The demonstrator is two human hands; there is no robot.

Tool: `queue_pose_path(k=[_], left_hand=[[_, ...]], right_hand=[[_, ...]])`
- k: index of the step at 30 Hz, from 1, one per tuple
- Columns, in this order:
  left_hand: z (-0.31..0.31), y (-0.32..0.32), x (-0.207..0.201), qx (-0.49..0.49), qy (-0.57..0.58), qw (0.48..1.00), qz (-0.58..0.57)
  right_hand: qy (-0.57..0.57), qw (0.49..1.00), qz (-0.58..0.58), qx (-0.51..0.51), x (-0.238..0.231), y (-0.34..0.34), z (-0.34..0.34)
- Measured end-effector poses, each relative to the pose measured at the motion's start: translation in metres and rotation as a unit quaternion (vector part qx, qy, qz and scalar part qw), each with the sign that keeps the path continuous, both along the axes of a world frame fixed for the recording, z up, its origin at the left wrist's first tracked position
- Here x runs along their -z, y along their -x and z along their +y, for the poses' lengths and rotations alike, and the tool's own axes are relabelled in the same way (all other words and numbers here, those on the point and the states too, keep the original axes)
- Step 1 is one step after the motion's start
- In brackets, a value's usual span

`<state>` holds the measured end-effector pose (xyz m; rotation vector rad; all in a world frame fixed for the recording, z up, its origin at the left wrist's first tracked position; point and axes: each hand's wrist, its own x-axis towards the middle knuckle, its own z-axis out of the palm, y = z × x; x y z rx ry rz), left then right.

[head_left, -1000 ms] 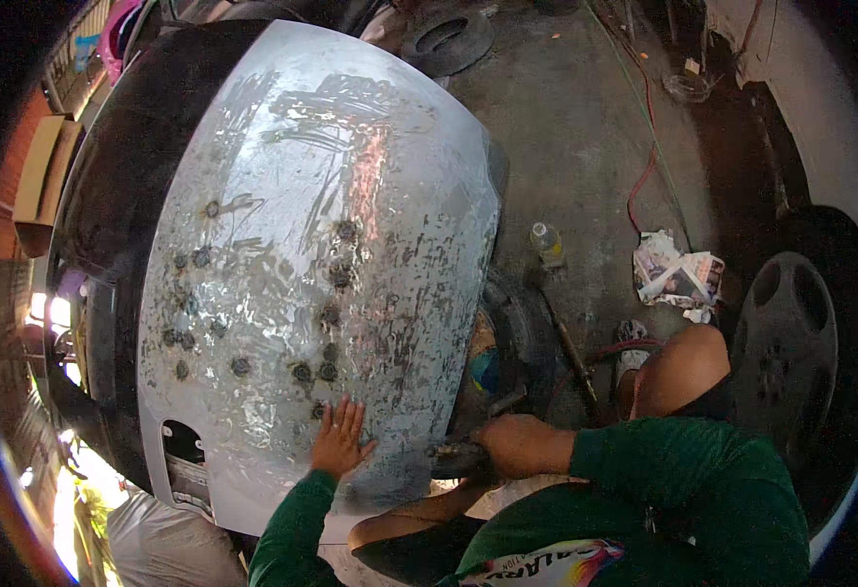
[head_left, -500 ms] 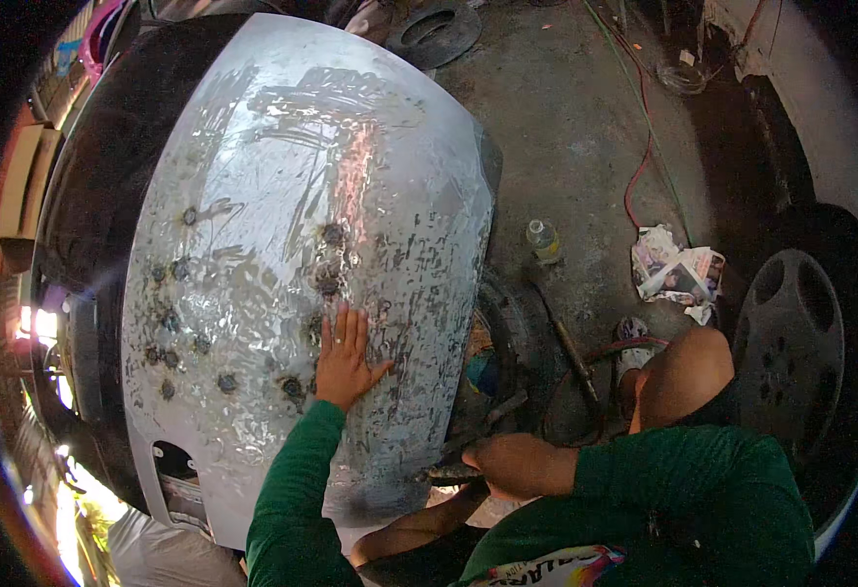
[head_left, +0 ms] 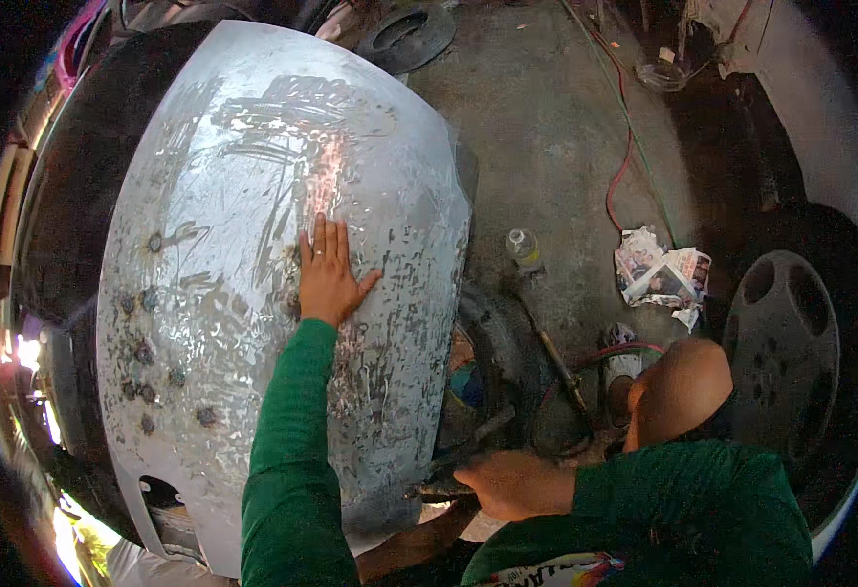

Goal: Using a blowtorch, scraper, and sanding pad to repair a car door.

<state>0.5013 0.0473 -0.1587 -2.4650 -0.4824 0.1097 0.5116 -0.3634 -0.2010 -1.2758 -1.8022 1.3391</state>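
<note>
A large silver car body panel (head_left: 243, 186) with sanded, scratched metal and several dark round burn marks slopes in front of me. My left hand (head_left: 328, 277) lies flat on its middle, fingers spread and pointing away, a ring on one finger. Just beyond the fingertips is a pinkish reflection on the metal. My right hand (head_left: 512, 484) is closed near the panel's lower right edge. From it a dark elongated thing (head_left: 439, 486) sticks out toward the panel; its kind is unclear. An oblong cutout (head_left: 162, 492) opens the panel's lower left corner.
Right of the panel lie a tyre (head_left: 507, 342), a rod-like tool (head_left: 563, 367), a clear bottle (head_left: 524, 248) and crumpled newspaper (head_left: 663, 274). Red and green hoses (head_left: 627, 108) cross the floor. A wheel cover (head_left: 781, 352) stands at right, another tyre (head_left: 406, 39) far off.
My left hand has slid farther up the panel, away from me, still flat on the metal. My right hand stays near the lower edge. The whole view has shifted slightly.
</note>
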Motion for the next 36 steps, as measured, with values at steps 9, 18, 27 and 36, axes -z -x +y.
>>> queue_pose_path(k=[9, 18, 27, 36], left_hand=[[0.040, -0.075, -0.003, -0.029, -0.030, 0.998, -0.043], [0.039, -0.041, -0.019, -0.017, -0.041, 0.998, -0.034], [0.008, 0.077, -0.051, -0.048, -0.017, 0.996, -0.073], [-0.056, 0.242, -0.066, -0.121, -0.034, 0.987, -0.095]], right_hand=[[0.064, 0.998, 0.000, -0.015, -0.007, -0.011, 0.006], [0.051, 0.996, -0.068, 0.027, -0.002, 0.000, 0.023], [0.048, 0.990, -0.136, -0.007, 0.015, 0.018, 0.033], [0.097, 0.984, -0.115, -0.095, 0.032, 0.015, 0.041]])
